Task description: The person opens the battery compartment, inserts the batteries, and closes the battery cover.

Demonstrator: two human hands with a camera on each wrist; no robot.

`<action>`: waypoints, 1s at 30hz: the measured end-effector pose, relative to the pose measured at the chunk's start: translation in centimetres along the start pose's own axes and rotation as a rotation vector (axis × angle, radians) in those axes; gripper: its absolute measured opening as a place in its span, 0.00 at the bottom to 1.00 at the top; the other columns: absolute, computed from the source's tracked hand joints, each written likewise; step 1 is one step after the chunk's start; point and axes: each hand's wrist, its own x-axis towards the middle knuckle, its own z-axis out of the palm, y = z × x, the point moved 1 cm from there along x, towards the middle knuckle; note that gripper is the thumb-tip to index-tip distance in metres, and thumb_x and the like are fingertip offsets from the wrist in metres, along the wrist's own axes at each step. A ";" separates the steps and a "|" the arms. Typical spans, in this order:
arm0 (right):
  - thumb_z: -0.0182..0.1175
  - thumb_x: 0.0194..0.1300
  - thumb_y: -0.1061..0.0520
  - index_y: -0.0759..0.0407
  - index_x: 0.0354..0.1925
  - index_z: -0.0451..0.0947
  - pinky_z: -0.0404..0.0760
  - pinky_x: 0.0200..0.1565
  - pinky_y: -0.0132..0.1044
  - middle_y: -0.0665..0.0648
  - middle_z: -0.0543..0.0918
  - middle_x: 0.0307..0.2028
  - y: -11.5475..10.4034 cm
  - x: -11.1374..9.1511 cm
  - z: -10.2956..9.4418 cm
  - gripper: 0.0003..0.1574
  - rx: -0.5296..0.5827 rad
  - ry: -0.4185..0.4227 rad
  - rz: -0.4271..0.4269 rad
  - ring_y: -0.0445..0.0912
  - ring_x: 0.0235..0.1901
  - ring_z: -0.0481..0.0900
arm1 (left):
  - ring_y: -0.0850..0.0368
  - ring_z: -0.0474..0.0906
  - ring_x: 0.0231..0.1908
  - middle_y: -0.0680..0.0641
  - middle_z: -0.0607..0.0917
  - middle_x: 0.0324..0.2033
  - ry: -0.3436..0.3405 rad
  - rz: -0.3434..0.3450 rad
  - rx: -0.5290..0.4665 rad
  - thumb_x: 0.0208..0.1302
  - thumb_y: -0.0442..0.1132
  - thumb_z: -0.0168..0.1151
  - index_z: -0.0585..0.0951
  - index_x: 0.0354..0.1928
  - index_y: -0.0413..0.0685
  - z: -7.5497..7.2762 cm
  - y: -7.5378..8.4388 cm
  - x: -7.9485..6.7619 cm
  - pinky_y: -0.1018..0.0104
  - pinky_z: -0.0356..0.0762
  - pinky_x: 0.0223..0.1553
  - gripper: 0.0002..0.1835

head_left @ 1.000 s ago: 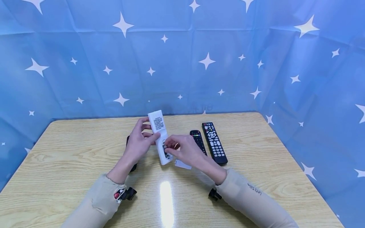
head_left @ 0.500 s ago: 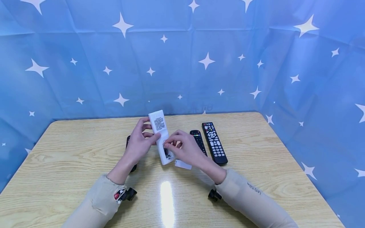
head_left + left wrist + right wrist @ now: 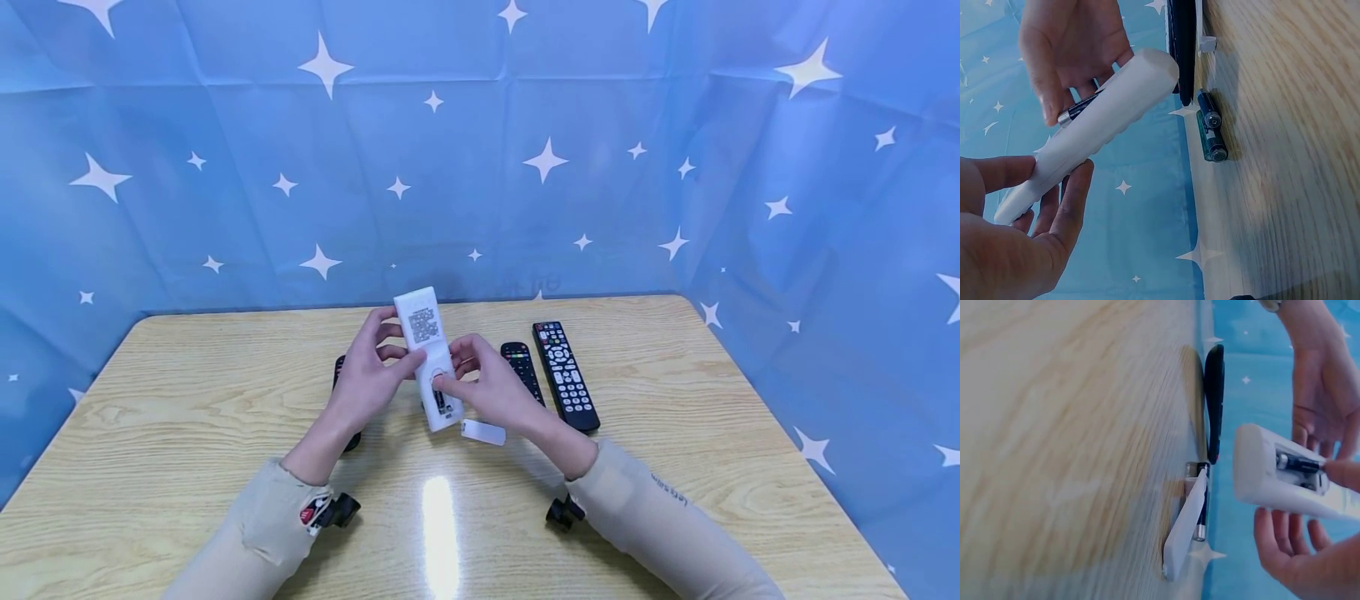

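Note:
My left hand (image 3: 367, 371) holds a white remote control (image 3: 422, 304) above the table, its back with a printed label facing up. Its battery compartment is uncovered and contains a dark battery (image 3: 1300, 464). My right hand (image 3: 487, 383) has its thumb on one end of that battery, with the other fingers curled by the remote's right edge. From the left wrist view, the battery's silver end (image 3: 1065, 117) sticks up above the remote's edge under the right thumb. A white battery cover (image 3: 483, 432) lies on the table near the remote's lower end.
Two loose batteries (image 3: 1213, 140) lie on the wooden table (image 3: 187, 400). Two black remotes, a shorter one (image 3: 521, 367) and a longer one (image 3: 566, 379), lie to the right. Another black remote (image 3: 352, 440) is partly hidden beneath the left forearm. A blue starred cloth (image 3: 480, 167) hangs behind.
The remote has shifted slightly right. My right fingers have moved from a pinch over the compartment to the remote's right edge, while the thumb stays at the battery's end.

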 end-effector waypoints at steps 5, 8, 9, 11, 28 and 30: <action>0.68 0.71 0.49 0.57 0.59 0.72 0.77 0.50 0.45 0.54 0.80 0.46 0.1 0.0 0.0 0.25 0.042 -0.031 0.029 0.49 0.48 0.77 | 0.44 0.82 0.44 0.38 0.79 0.53 0.005 0.000 -0.017 0.69 0.27 0.65 0.64 0.72 0.46 0.0 0.2 -0.1 0.47 0.86 0.43 0.33; 0.67 0.71 0.50 0.58 0.60 0.71 0.77 0.51 0.44 0.55 0.80 0.47 0.2 0.1 0.0 0.26 0.075 -0.037 0.039 0.50 0.47 0.77 | 0.44 0.82 0.44 0.38 0.78 0.53 0.010 -0.004 -0.027 0.70 0.27 0.65 0.64 0.71 0.47 0.0 0.1 -0.1 0.45 0.86 0.44 0.32; 0.67 0.71 0.50 0.58 0.60 0.71 0.76 0.50 0.44 0.56 0.80 0.47 0.2 0.1 0.0 0.26 0.087 -0.040 0.042 0.50 0.47 0.77 | 0.44 0.83 0.43 0.38 0.78 0.53 0.012 -0.005 -0.026 0.70 0.27 0.65 0.65 0.71 0.47 0.0 0.1 -0.1 0.46 0.86 0.43 0.32; 0.67 0.71 0.50 0.58 0.60 0.71 0.76 0.50 0.44 0.57 0.80 0.48 0.2 0.1 0.1 0.26 0.106 -0.047 0.050 0.50 0.47 0.77 | 0.44 0.83 0.43 0.38 0.77 0.53 0.018 -0.008 -0.024 0.70 0.27 0.65 0.65 0.71 0.47 0.0 0.0 -0.1 0.49 0.87 0.42 0.32; 0.65 0.72 0.57 0.56 0.59 0.69 0.74 0.48 0.43 0.59 0.80 0.44 0.1 0.1 0.3 0.22 0.159 -0.063 0.075 0.51 0.43 0.75 | 0.44 0.84 0.42 0.37 0.77 0.52 0.009 0.029 0.007 0.67 0.25 0.66 0.67 0.70 0.46 0.6 0.4 -0.3 0.53 0.88 0.39 0.32; 0.65 0.72 0.58 0.56 0.59 0.69 0.74 0.47 0.43 0.59 0.80 0.43 0.1 0.0 0.3 0.22 0.164 -0.066 0.072 0.51 0.43 0.75 | 0.45 0.84 0.42 0.37 0.77 0.52 0.007 0.035 0.021 0.67 0.26 0.66 0.67 0.70 0.46 0.6 0.4 -0.3 0.52 0.87 0.39 0.32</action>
